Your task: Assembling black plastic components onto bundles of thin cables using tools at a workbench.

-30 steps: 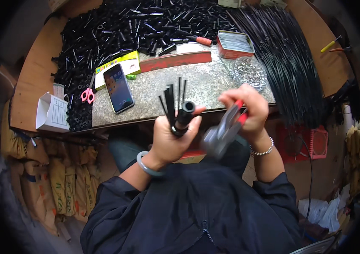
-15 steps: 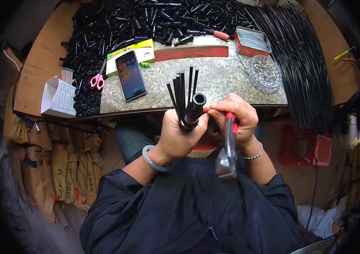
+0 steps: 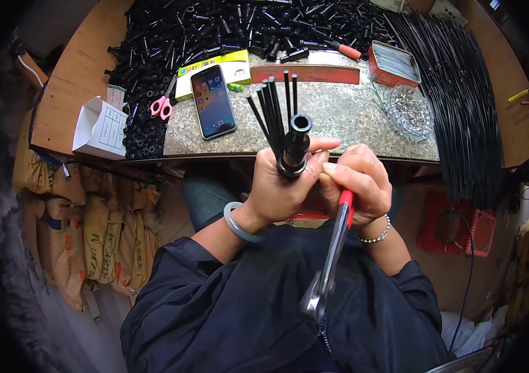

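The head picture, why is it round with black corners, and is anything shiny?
Head view: black corners, probably from the fisheye lens, which seems to curve the desk; head view too: bright glints on the red-handled tool.

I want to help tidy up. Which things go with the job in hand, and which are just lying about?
Seem to belong:
black hollow tube and thin black rods, in the left hand
red-handled metal pliers, in the right hand
heap of shiny black tubular parts
sheaf of long black strands

Probably just lying about:
flat dark-screened smartphone
pink-handled metal scissors
open white cardboard box
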The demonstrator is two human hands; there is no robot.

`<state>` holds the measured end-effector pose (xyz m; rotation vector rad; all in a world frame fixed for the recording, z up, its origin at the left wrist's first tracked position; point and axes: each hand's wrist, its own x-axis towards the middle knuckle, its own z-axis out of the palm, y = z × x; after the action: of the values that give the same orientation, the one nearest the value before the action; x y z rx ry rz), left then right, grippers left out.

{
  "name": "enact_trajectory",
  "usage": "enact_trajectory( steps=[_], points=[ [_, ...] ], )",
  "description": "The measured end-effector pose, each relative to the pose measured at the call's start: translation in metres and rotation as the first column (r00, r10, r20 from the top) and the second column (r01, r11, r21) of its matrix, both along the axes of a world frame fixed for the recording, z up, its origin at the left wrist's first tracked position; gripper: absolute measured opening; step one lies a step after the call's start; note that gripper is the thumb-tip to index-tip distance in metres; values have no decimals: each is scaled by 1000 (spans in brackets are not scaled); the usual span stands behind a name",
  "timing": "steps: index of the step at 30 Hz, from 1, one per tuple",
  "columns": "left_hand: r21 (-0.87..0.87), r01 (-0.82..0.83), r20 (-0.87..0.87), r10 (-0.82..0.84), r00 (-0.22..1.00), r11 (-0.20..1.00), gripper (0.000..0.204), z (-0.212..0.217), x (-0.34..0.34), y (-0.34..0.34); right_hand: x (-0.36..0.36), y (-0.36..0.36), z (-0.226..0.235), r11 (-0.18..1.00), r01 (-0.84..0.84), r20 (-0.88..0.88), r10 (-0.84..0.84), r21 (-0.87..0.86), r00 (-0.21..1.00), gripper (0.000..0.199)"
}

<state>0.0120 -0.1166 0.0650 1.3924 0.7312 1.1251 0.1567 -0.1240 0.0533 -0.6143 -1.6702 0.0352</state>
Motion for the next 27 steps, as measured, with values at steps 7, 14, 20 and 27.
enact_trajectory(
  steps=[7,14,20,27],
  points=[
    [83,3,93,-10,996,997,35,-8,-1,3,-16,9,5,996,-35,-15,37,78,999,34],
    [127,-7,67,-1,998,992,43,-14,-6,5,-21,9,11,999,-40,25,39,11,999,27],
    [30,-28,19,27,999,999,32,-4,-11,1,-11,1,26,841,-157,-101,123,-517,987,18],
    [-223,-83,224,134,965,971,21,-1,-32,12,22,-22,60,388,-150,-4,352,-909,936,38]
  ],
)
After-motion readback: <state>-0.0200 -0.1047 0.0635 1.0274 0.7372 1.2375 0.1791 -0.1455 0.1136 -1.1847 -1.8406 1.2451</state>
